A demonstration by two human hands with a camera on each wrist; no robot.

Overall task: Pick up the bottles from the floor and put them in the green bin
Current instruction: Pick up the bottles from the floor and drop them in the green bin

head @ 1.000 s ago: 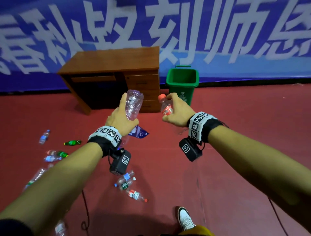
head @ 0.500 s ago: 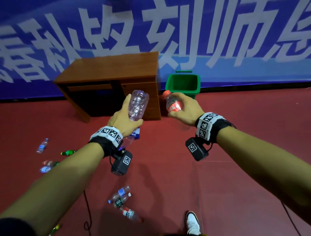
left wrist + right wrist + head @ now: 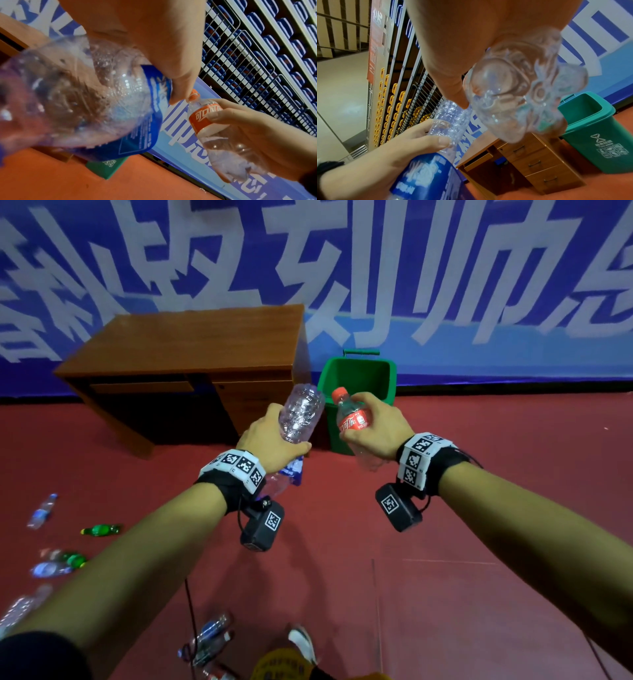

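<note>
Two bottles held above red floor (image 3: 479,508), short of green bin (image 3: 356,378). Left hand (image 3: 270,440) gripped clear water bottle (image 3: 299,414), blue label, base tilted up toward bin. Right hand (image 3: 380,428) gripped red-capped cola bottle (image 3: 349,416), cap pointed up-left, beside bin rim. Bin stood open just right of wooden desk (image 3: 191,344), against blue banner (image 3: 445,268). More bottles (image 3: 99,530) lay scattered on floor at left and near shoe (image 3: 303,642).
</note>
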